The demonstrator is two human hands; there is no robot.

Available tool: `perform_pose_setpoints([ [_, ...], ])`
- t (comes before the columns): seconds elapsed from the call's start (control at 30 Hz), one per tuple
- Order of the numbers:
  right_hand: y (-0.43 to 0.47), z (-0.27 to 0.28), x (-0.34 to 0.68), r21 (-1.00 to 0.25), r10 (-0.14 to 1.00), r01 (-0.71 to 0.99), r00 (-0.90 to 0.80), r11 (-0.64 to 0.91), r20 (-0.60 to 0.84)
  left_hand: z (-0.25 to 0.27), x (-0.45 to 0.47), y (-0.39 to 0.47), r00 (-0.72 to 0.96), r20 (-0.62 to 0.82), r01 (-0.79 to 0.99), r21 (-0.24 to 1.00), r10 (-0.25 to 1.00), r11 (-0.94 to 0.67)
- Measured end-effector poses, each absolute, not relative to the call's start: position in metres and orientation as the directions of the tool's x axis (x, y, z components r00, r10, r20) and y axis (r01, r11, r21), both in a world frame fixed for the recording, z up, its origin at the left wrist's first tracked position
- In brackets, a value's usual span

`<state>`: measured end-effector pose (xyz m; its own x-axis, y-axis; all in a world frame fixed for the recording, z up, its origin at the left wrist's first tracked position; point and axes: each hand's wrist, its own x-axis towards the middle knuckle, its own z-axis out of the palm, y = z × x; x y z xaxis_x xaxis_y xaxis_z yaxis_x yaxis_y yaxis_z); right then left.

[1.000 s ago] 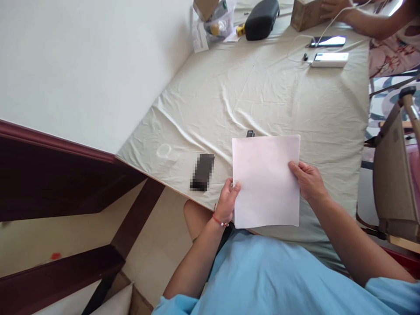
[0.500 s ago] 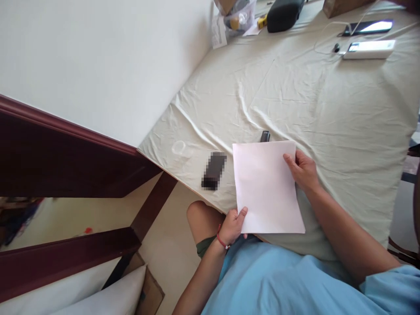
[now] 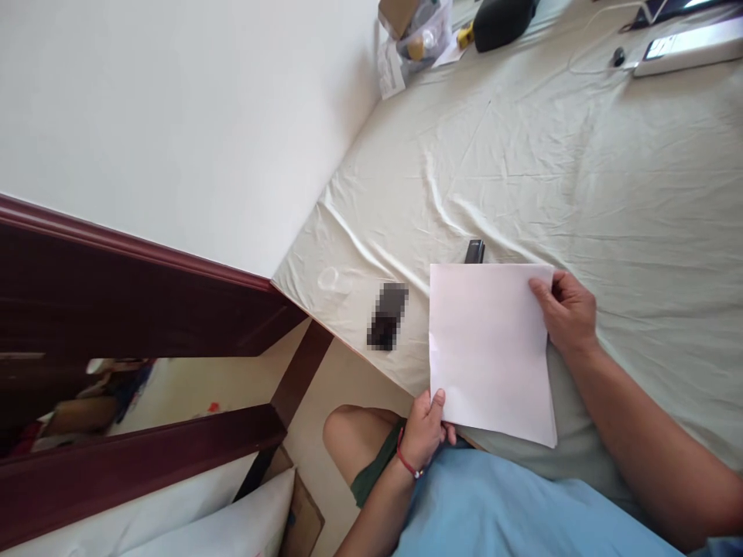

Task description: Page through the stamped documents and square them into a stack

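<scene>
Paper [image 3: 491, 352] is in both my hands, a white sheet lying flat near the front edge of the desk [image 3: 638, 232], with its near corner reaching over that edge toward my blue shirt [image 3: 522, 510]. My left hand [image 3: 426, 433] pinches the near left corner of the sheet; the thumb is on top and the other fingers are under the sheet, so I cannot see them. A red cord [image 3: 409, 464] goes around this wrist. My right hand [image 3: 566, 309] grasps the far right corner, with the fingers curled over the edge of the sheet and the thumb on its top side.

Just left of the paper a small dark thing [image 3: 388, 316] lies on the pale cloth [image 3: 522, 155] that covers the desk; it is blurred. A little further left there is a clear round thing [image 3: 329, 278], close to the corner of the desk. A small black object [image 3: 474, 251] shows just behind the far edge of the sheet, partly hidden by it.

Far away, near the wall, stand a clear plastic bag [image 3: 415, 35] with small things inside and a black case [image 3: 502, 19]. At the far right lies a white flat device [image 3: 688, 50] with a cable.
</scene>
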<state>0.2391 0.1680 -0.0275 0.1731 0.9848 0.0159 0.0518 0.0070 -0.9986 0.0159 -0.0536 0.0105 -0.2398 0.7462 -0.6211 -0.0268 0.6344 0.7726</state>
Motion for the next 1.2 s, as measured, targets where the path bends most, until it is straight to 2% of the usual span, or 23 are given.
perform_pose_setpoints([
  [0.1,0.169,-0.024,0.238,-0.999,0.975,0.018,0.218,0.039,0.042,0.014,0.014,-0.054,-0.25,-0.599,0.024,0.782,0.761,0.623],
  [0.23,0.168,-0.017,0.242,-0.973,0.954,0.205,0.256,0.104,0.155,0.014,0.014,-0.054,-0.305,-0.611,0.01,0.765,0.731,0.644],
  [0.33,0.167,-0.011,0.246,-0.957,0.951,0.26,0.242,0.126,0.191,0.013,0.015,-0.053,-0.332,-0.628,-0.031,0.753,0.704,0.657],
  [0.57,0.167,-0.011,0.246,-0.989,0.956,0.137,0.277,0.063,0.1,0.015,0.015,-0.047,-0.346,-0.63,-0.045,0.751,0.695,0.658],
  [0.73,0.167,-0.01,0.248,-0.948,0.926,0.212,0.247,0.236,0.285,0.012,0.018,-0.042,-0.358,-0.629,-0.02,0.744,0.69,0.668],
  [0.87,0.166,-0.006,0.254,-0.973,0.971,-0.046,0.082,0.228,0.224,0.012,0.02,-0.04,-0.36,-0.623,-0.013,0.748,0.695,0.664],
  [0.97,0.165,-0.002,0.261,-0.966,0.983,-0.238,-0.122,0.102,0.134,0.012,0.021,-0.039,-0.361,-0.626,-0.024,0.747,0.691,0.664],
  [1.03,0.163,0.002,0.266,-0.959,0.964,-0.284,-0.251,0.014,0.088,0.011,0.021,-0.039,-0.361,-0.625,-0.023,0.748,0.692,0.663],
  [1.13,0.162,0.011,0.273,-0.943,0.882,-0.319,-0.467,-0.094,0.07,0.011,0.02,-0.04,-0.357,-0.604,0.005,0.762,0.713,0.648],
  [1.2,0.164,0.018,0.275,-0.924,0.709,-0.352,-0.69,-0.148,0.149,0.013,0.018,-0.041,-0.343,-0.6,0.02,0.764,0.722,0.644],
])
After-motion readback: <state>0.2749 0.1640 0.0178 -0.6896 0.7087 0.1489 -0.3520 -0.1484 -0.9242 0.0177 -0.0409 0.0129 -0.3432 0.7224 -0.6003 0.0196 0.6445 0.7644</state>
